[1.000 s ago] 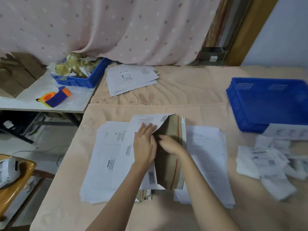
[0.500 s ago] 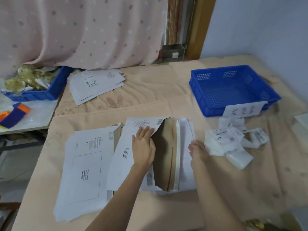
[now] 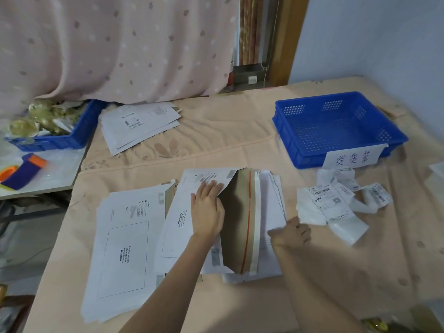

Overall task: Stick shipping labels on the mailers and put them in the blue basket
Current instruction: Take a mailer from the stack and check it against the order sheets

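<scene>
From the head camera I look down on a peach cloth-covered table (image 3: 240, 140). My left hand (image 3: 207, 209) lies flat, fingers straight, pressing on the white face of a white cardboard mailer (image 3: 182, 219) near the middle of the view; the mailer's brown inner flap (image 3: 240, 222), with its red tear strip and pale adhesive liner, stands open just at 3 o'clock of that hand. My right hand (image 3: 292, 233) sits at 3 o'clock of the flap, over the edge of a white paper stack (image 3: 271, 207); its fingers look curled, but I cannot tell whether they pinch anything. At 9 o'clock of the mailer lies a second flat white mailer (image 3: 122, 248) with a printed label outline. The loose pile of white shipping labels (image 3: 334, 203) is at 3 o'clock, just beside the right hand. The blue perforated plastic basket (image 3: 341, 150), holding no mailer, stands at 1 o'clock, with a white handwritten paper sign (image 3: 353, 158) on its near wall. At 11 o'clock another heap of white mailers (image 3: 137, 126) rests on the cloth. Far at 10 o'clock, on a white side table (image 3: 60, 169), are a blue bin of crumpled gold wrapping (image 3: 50, 123) and a purple-and-orange tape dispenser (image 3: 21, 171).
</scene>
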`<state>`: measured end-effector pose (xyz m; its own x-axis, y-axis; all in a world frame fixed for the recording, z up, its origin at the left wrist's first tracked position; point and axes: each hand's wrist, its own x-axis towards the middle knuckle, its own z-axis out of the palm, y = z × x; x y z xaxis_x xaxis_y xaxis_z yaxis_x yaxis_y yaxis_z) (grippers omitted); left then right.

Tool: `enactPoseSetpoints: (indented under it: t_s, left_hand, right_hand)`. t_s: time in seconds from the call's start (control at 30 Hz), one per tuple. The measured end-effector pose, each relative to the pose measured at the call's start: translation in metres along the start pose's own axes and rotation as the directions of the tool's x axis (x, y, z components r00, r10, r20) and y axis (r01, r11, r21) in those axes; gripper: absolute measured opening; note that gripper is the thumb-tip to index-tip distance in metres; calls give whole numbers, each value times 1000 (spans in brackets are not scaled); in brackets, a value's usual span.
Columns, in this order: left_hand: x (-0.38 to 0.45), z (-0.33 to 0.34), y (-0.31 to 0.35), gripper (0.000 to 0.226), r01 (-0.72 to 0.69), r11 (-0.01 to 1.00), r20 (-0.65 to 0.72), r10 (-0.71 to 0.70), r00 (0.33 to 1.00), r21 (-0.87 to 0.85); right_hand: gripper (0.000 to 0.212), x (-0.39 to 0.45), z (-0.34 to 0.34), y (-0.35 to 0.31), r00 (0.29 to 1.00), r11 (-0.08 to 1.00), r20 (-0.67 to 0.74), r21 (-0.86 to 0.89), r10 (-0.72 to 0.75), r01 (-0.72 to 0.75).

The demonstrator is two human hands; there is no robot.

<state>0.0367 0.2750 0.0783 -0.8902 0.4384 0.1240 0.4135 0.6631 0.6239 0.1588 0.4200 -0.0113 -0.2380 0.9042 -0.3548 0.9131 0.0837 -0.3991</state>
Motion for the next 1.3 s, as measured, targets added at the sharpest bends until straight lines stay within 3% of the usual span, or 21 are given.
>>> enactPoseSetpoints:
  t_s: [0.07, 0.2, 0.4, 0.47, 0.57, 0.83, 1.03, 1.17, 1.3]
  left_hand:
    - [2, -1, 1, 45, 2, 1000, -8, -2, 1000, 1]
    - [6, -4, -2, 46, -1, 1000, -9, 1, 1000, 17]
    - [13, -9, -1, 43, 11, 1000, -5, -11, 1000, 24]
    - [15, -10, -2, 44, 15, 1000, -6, -15, 1000, 24]
    - [17, -9, -2, 44, 6, 1000, -10, -6, 1000, 29]
    - [25, -13, -9, 43, 9, 997, -17, -8, 1000, 71]
    - [28, -18, -27, 43, 44, 990, -27, -41, 999, 136]
    - [21, -18, -43, 43, 79, 983, -57, -71, 996, 168]
    - [19, -22, -55, 43, 87, 968, -31, -82, 996, 235]
  right_hand:
    - [53, 1, 5, -1, 993, 999, -116, -47, 14, -20]
    - [47, 0, -9, -19, 996, 990, -87, 141, 7, 5]
    - [32, 1, -12, -20, 985, 991, -166, 113, -47, 66]
    - [27, 1, -15, -22, 980, 986, -197, 163, -1, 34]
    - [31, -1, -25, -36, 975, 966, -200, 257, 92, -38]
    - [29, 2, -55, -75, 940, 865, -320, 499, 120, 60]
    - [28, 1, -74, -90, 943, 727, -263, 686, 202, 35]
    - [44, -7, -76, -96, 964, 708, -200, 706, 176, 17]
    - [31, -11, -76, -98, 981, 648, -147, 761, 128, 29]
